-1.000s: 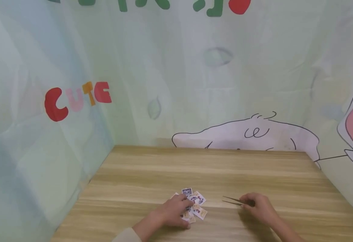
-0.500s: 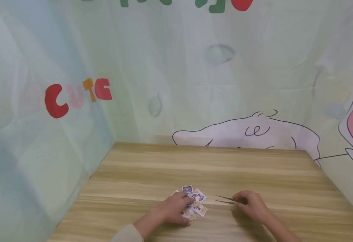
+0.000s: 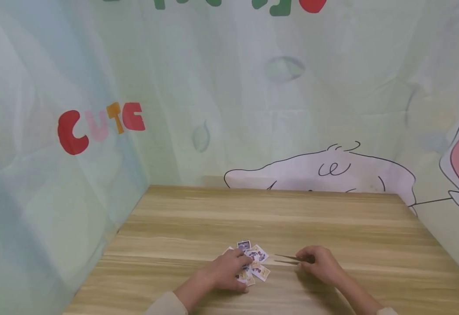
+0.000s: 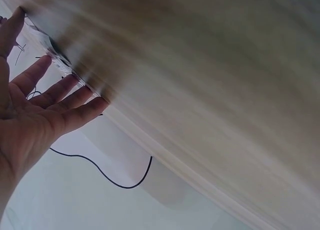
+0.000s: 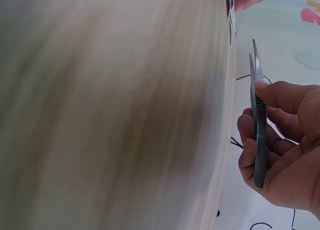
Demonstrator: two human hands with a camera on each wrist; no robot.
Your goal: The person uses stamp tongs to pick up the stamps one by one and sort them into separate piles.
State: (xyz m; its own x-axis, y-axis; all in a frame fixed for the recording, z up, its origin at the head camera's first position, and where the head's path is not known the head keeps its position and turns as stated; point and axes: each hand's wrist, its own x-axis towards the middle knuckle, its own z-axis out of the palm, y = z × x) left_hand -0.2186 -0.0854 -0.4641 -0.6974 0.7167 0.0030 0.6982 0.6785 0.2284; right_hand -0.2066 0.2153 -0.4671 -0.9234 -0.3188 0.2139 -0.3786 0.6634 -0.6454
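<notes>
A small pile of stamps (image 3: 260,272), printed with pictures and edged in white, lies overlapping on the wooden table. My left hand (image 3: 226,269) rests on the pile's left side, hiding part of it. In the left wrist view the fingers of that hand (image 4: 45,104) are spread and fairly straight, tips at the tabletop. To the right of the pile, my right hand (image 3: 319,264) holds metal tweezers (image 3: 286,258) between thumb and fingers, tips pointing left toward the stamps. Seen from the right wrist, the two tips of the tweezers (image 5: 259,115) stand slightly apart, off the table.
The wood-grain table (image 3: 197,218) extends behind and to both sides of the hands. A printed cloth backdrop (image 3: 229,87) with letters and a cartoon figure rises along its back and sides.
My right hand has moved left with the tweezers, bringing their tips nearer to the stamps. The left hand stays on the pile. The head view has shifted slightly.
</notes>
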